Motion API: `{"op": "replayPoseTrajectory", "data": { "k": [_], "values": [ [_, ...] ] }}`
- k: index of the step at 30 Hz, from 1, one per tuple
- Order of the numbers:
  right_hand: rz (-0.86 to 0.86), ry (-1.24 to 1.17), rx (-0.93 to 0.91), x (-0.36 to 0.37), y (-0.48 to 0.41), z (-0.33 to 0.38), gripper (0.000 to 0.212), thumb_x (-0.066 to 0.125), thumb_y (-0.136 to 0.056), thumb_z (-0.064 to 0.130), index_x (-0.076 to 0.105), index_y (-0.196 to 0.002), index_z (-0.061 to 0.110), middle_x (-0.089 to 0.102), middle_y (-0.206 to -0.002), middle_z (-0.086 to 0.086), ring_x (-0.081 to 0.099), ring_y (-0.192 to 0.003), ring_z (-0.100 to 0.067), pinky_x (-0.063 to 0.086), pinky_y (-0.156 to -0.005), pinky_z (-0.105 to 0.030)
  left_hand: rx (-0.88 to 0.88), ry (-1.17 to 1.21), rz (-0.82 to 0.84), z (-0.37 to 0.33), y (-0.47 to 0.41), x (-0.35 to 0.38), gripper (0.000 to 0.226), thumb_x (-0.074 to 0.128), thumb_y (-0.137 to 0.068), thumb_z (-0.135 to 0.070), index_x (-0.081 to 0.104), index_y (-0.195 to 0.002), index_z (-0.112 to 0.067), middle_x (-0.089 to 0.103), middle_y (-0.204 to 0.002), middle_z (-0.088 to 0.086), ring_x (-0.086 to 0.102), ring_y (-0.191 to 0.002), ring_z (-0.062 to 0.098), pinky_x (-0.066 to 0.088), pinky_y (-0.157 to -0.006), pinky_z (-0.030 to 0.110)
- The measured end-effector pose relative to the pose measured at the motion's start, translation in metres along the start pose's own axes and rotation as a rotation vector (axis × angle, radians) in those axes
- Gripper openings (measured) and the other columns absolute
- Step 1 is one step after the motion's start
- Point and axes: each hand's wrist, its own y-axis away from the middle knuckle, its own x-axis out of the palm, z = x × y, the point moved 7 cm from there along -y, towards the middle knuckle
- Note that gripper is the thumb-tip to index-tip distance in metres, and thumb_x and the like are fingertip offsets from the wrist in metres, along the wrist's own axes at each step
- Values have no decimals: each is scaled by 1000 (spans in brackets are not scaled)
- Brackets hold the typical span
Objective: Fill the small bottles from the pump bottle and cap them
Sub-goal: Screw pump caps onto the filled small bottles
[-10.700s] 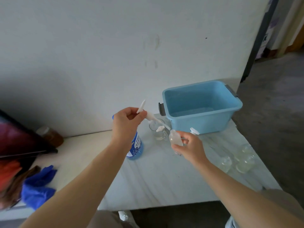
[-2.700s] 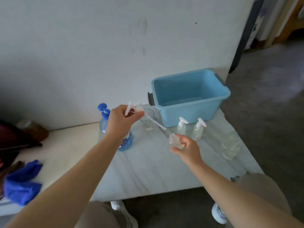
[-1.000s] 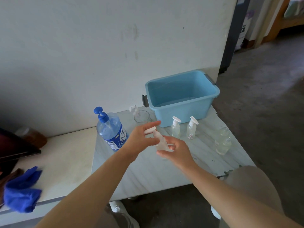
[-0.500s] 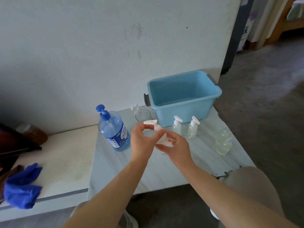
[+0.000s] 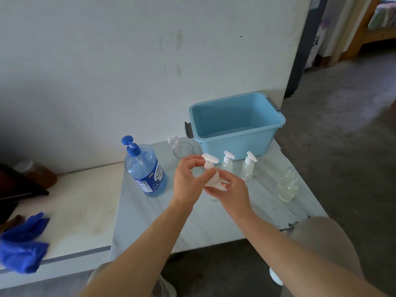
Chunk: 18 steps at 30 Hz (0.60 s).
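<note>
R hand (image 5: 232, 187) grips small bottle (image 5: 214, 179), L hand (image 5: 186, 181) pinches pump cap (image 5: 209, 160), tub (image 5: 235, 143) behind

A home: low marble table (image 5: 214, 221) against plain wall (image 5: 128, 61), wooden bed (image 5: 379, 37) beyond.

Desk (image 5: 150, 221): pump bottle (image 5: 145, 168) at left; tub (image 5: 235, 144) at back right; glass (image 5: 183, 150) between them. 2 capped small bottles (image 5: 227, 165) stand just before tub; 2 uncapped bottles (image 5: 287, 185) to their right, near desk edge. Held small bottle (image 5: 214, 179) over desk centre. Cloth (image 5: 21, 243) on adjoining desk (image 5: 75, 211), far left.
</note>
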Motion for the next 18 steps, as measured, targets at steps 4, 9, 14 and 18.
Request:
{"op": "replayPoseTrajectory", "data": {
  "k": [4,9,14,18],
  "values": [
    [-10,-7,-13,1,-1,-2,39,81,-72,29,66,-108,32,68,-101,15,62,-94,-6,49,-85,-22,-87,33,108,8,2,8,52,75,-70,-29,56,-118,-29,52,-124,-10,49,-118,7,44,-95,28],
    [-1,7,-1,6,0,1,41,81,-71,29,66,-110,29,67,-98,16,61,-86,-2,50,-79,-20,-32,23,-91,-2,4,-4,26,78,-75,-20,58,-84,-35,65,-103,-1,60,-95,10,45,-81,22],
    [-9,8,-5,4,1,2,37,81,-72,27,64,-104,36,63,-89,24,58,-79,5,41,-67,-8,-121,160,86,5,7,5,34,71,-74,-16,59,-104,-27,60,-117,-2,54,-111,9,44,-84,19],
    [18,3,-15,7,2,4,40,81,-71,28,66,-108,31,65,-92,20,60,-82,2,42,-69,-8,-87,-7,-107,7,7,-6,29,79,-73,-29,59,-93,-22,61,-102,-9,56,-98,-1,42,-76,15]
  ]
}}
